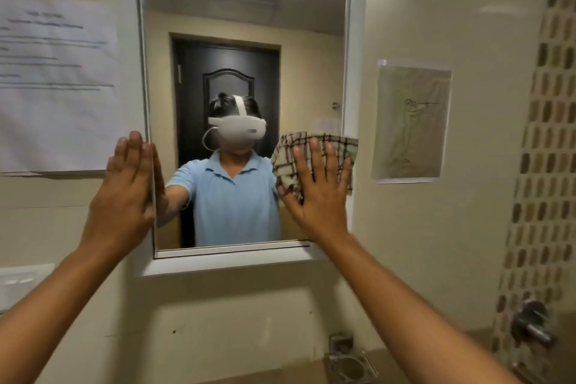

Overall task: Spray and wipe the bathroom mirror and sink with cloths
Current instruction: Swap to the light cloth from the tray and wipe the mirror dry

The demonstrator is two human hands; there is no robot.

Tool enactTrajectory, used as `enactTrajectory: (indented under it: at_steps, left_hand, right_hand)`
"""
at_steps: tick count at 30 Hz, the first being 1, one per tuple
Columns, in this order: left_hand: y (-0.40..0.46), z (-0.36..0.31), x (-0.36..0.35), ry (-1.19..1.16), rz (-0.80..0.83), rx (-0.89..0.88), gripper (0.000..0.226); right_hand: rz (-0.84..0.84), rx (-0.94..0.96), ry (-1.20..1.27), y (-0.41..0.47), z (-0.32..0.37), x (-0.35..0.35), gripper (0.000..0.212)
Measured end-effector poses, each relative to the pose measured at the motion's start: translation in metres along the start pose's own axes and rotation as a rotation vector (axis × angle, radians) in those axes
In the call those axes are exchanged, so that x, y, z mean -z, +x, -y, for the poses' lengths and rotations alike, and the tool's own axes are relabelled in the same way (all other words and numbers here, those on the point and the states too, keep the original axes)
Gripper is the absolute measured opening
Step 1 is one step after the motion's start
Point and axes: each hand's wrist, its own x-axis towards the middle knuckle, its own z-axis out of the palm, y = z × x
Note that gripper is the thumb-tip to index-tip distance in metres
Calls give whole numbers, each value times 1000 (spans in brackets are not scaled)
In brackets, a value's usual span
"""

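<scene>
A rectangular mirror (243, 40) in a pale frame hangs on the wall in front of me. My right hand (318, 187) lies flat with spread fingers on a checked beige cloth (290, 153), pressing it against the glass near the mirror's lower right edge. My left hand (124, 184) rests flat and empty against the mirror's left frame edge, fingers together and pointing up. The mirror reflects a person in a blue shirt wearing a white headset. No sink or spray bottle is in view.
A printed paper sheet (56, 81) is taped left of the mirror and a drawing (411, 121) right of it. A metal soap holder (349, 365) is mounted low on the wall, and a metal tap (533, 324) sticks out of the mosaic tile strip at the right.
</scene>
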Motion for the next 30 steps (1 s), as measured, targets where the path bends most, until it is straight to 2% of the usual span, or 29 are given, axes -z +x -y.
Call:
enactTrajectory:
  at_steps: [2,6,10,15,18,22,26,30]
  left_hand:
    - [-1,2,-6,-15,-2,-13,79]
    - [1,12,-31,-82,21,132,68]
    - [-1,-1,-21,-51,-25,76,66]
    - [-4,-13,6,-77,23,56,75]
    - [-6,-8,11,-96,46,34,73]
    - [-8,2,18,-122,23,19,68]
    - [-9,9,18,-98,36,-14,70]
    - [-10,11,9,-101,22,0,90]
  right_hand:
    - [37,-1,27,-38,6,-10,77]
    - [82,40,28,-70,9,-17,79]
    - [81,31,5,-33,8,-9,78]
    - [22,22,-19,49,58,6,79]
    - [36,178,-2,59,99,2,77]
    - [67,492,33,22,146,-18,71]
    - [121,541,33,-11,163,-31,69]
    - [211,717,-4,-45,146,-34,65]
